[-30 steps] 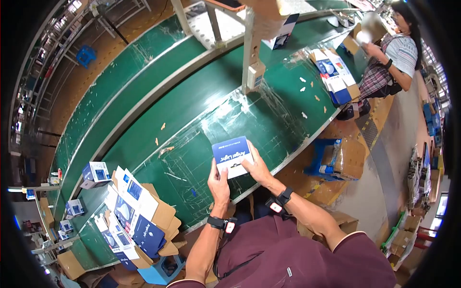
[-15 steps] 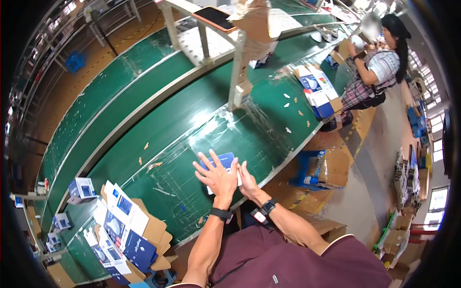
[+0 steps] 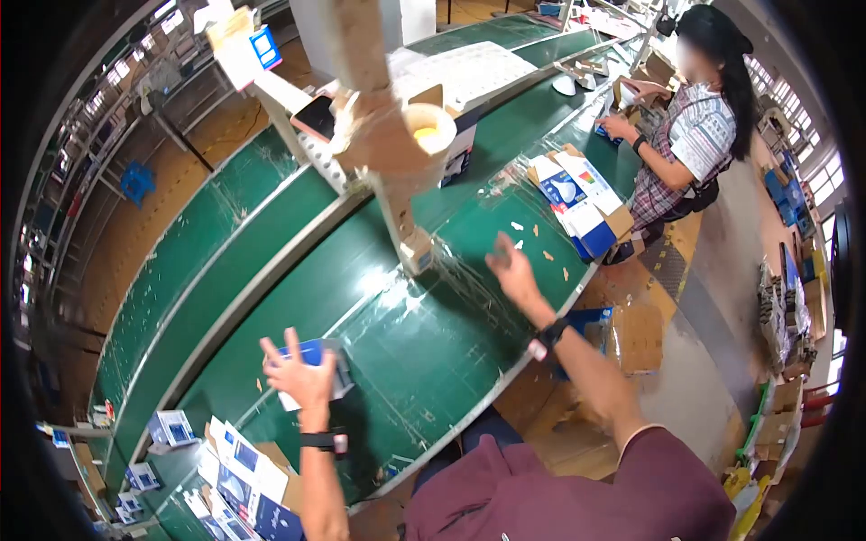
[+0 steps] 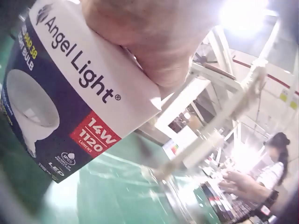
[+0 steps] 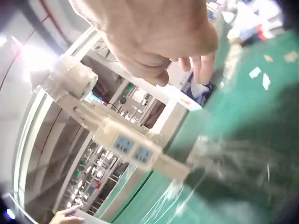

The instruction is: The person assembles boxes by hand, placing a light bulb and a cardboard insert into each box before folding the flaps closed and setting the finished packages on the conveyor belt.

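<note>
My left hand (image 3: 302,379) grips a blue and white light bulb box (image 3: 312,353) from above, over the left part of the green table (image 3: 406,361). The left wrist view shows the box (image 4: 79,88) up close and tilted, its printed side facing the camera, with the hand (image 4: 149,37) across its top. My right hand (image 3: 516,275) is raised over the table at the right, holding nothing, its fingers loosely bent. The right wrist view shows that hand (image 5: 159,42) with its fingers hanging down.
Flattened cartons (image 3: 239,482) lie at the lower left, beside several small boxes (image 3: 171,427). A post (image 3: 397,212) with sockets stands mid-table. More flattened cartons (image 3: 577,198) lie at the right, near a person (image 3: 690,135). A brown carton (image 3: 636,338) stands below the table edge.
The hands have parted. My left hand has carried the box to the left, while my right hand has let go and moved up and right. The view has shifted too.
</note>
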A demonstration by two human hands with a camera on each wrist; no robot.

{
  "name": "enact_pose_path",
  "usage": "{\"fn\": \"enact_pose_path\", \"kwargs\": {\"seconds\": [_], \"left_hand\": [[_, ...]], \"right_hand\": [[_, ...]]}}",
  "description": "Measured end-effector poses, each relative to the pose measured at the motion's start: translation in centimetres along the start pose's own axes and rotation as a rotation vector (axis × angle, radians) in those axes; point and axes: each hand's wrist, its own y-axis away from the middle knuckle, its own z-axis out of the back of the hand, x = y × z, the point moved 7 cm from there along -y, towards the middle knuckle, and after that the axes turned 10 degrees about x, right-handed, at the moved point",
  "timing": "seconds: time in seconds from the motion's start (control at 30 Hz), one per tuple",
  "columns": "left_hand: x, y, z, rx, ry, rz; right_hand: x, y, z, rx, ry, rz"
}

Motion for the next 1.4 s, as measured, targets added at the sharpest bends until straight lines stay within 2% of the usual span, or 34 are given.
{"fn": "enact_pose_path", "kwargs": {"seconds": [0.03,0.07,0.1,0.13,0.23,0.27,0.33,0.43,0.5,0.57,0.63,0.77,0.8,0.87,0.93,0.97,1.0,1.03,1.07,1.1,1.13,1.2,1.27,1.3,1.33,1.4], "left_hand": [[1.8,-3.0,0.5,0.057,-0.036,0.077],[3.8,-5.7,0.2,0.059,-0.060,0.120],[5.4,-8.0,-0.2,0.068,-0.096,0.149],[7.3,-10.3,-1.2,0.093,-0.113,0.163],[11.2,-14.6,-4.7,0.102,-0.170,0.220],[12.1,-15.1,-6.0,0.123,-0.177,0.243],[16.1,-15.8,-9.0,0.242,-0.109,0.365],[16.7,-15.5,-8.9,0.239,-0.081,0.350],[16.3,-15.3,-8.3,0.279,-0.073,0.376],[16.5,-15.1,-8.1,0.219,-0.031,0.333],[17.2,-15.2,-8.5,0.193,-0.044,0.299],[19.7,-17.7,-8.7,0.395,-0.120,0.357],[20.5,-18.3,-9.6,0.318,-0.313,0.307],[16.8,-17.1,-7.4,-0.115,-0.288,0.172],[10.1,-13.0,-3.2,-0.297,-0.047,0.029],[6.0,-9.3,-1.1,-0.411,0.299,-0.225],[1.6,-5.3,-0.2,-0.268,0.456,-0.314],[-3.2,-1.0,2.5,-0.104,0.703,-0.507],[-7.2,3.0,4.8,0.056,0.874,-0.580],[-10.2,5.9,5.2,0.178,0.949,-0.699],[-12.2,7.9,6.6,0.251,1.092,-0.721],[-14.8,9.1,5.8,0.628,1.320,-0.672],[-15.8,9.2,1.8,1.073,1.246,-0.815],[-15.5,9.8,-0.2,1.271,1.250,-0.795],[-15.2,9.8,0.0,1.250,1.241,-0.850],[-14.2,9.9,0.9,1.229,1.164,-0.828]], "right_hand": [[1.6,-4.8,2.0,0.058,0.188,0.100],[4.4,-8.7,3.5,0.032,0.193,0.223],[7.1,-12.3,4.4,-0.037,0.412,0.392],[9.2,-15.6,4.9,0.003,0.392,0.453],[12.6,-24.0,3.5,0.019,0.706,0.629],[12.6,-26.4,2.6,0.130,0.729,0.639],[11.3,-30.0,0.7,0.176,0.889,0.705],[8.6,-33.4,-0.7,0.358,0.860,0.600],[8.2,-32.5,-0.3,0.344,0.785,0.662],[9.5,-29.6,2.0,0.310,0.665,0.756],[11.8,-24.9,5.1,0.311,0.726,0.649],[12.8,-13.5,9.2,0.321,0.653,0.491],[11.8,-10.7,9.4,0.318,0.642,0.469],[12.7,-4.7,8.9,0.362,0.584,0.432],[13.9,0.4,7.8,0.317,0.647,0.507],[14.9,2.5,6.7,0.346,0.616,0.505],[16.3,4.7,5.5,0.376,0.585,0.503],[17.6,6.9,4.3,0.372,0.597,0.554],[18.4,8.8,2.9,0.449,0.574,0.516],[19.1,10.5,1.2,0.501,0.519,0.552],[19.9,12.2,-0.4,0.556,0.464,0.586],[21.4,15.6,-3.9,0.650,0.408,0.713],[23.5,18.2,-6.3,0.635,0.464,0.803],[23.0,18.9,-7.5,0.676,0.529,0.794],[23.2,19.2,-8.1,0.661,0.582,0.819],[23.7,19.2,-8.7,0.626,0.688,0.861]]}}
